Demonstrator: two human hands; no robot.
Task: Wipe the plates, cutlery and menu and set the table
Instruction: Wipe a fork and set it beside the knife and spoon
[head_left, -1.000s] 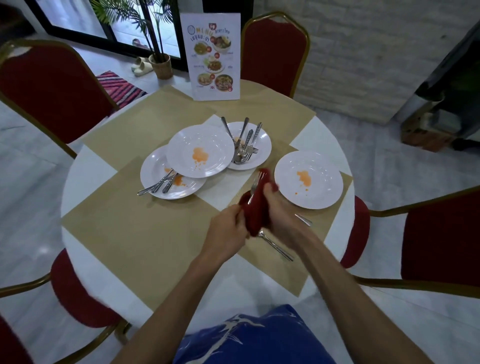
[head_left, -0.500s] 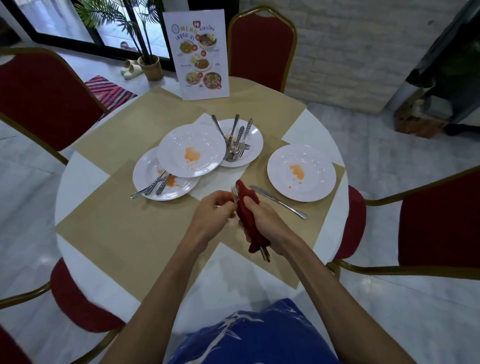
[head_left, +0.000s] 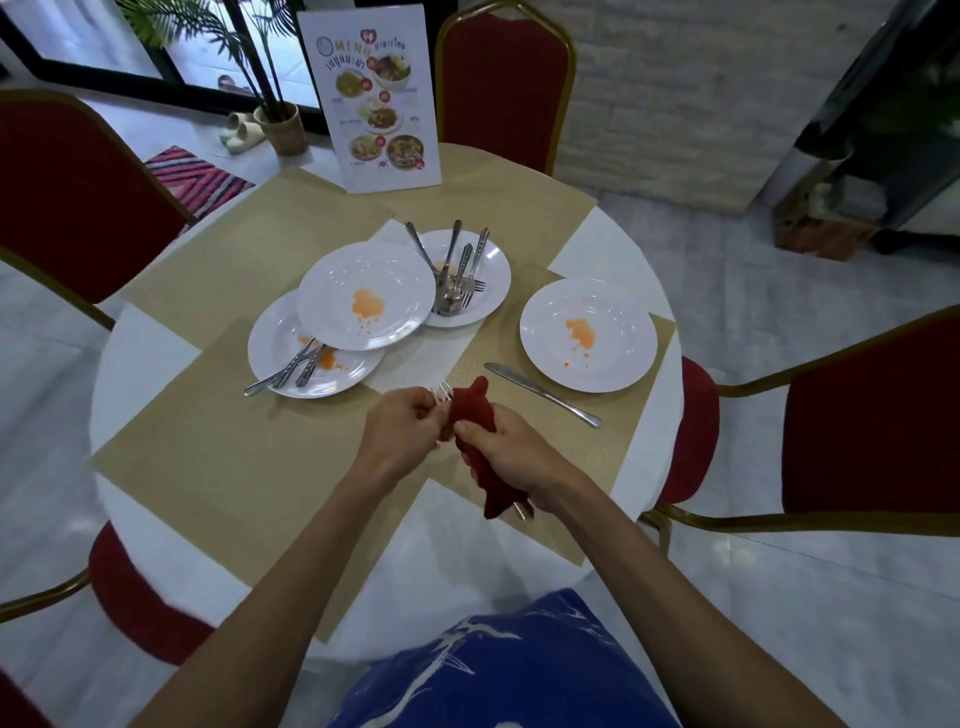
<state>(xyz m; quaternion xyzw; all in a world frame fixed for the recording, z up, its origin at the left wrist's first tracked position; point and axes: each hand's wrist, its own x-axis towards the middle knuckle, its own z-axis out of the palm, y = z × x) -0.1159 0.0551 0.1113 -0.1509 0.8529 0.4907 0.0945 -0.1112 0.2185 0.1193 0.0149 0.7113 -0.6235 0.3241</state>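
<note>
L hand (head_left: 402, 436): fingers curled, pinching silver metal fork (head_left: 443, 391) just below the tines, which poke up past the fingertips. R hand (head_left: 506, 457): closed round dark red cloth (head_left: 475, 415), cloth wrapped round the fork's shaft. Fork's handle end sticks out below R hand, beside the cloth's hanging tail. Both hands sit over tan woven placemat (head_left: 613, 441) on near side of round white table (head_left: 135, 332). Can't tell if they touch the mat.

Silver table knife (head_left: 540, 392) lies flat on same mat, diagonal, blade toward table centre. It is just beside white round plate w/ orange smear (head_left: 623, 312) on R side and appears not to touch it.

Mid-table: 3 more white plates, overlapping.
- Top plate (head_left: 337, 291): orange stain, resting on the other two.
- Lower-L plate (head_left: 270, 353): few pcs cutlery (head_left: 291, 369), handles out over near rim.
- Far plate (head_left: 496, 270): cluster of forks/spoons (head_left: 457, 270), handles pointing away.

White menu card w/ food photos (head_left: 376, 98) stands upright at far edge. Red padded chairs w/ gold frames (head_left: 504, 78) round the table.
</note>
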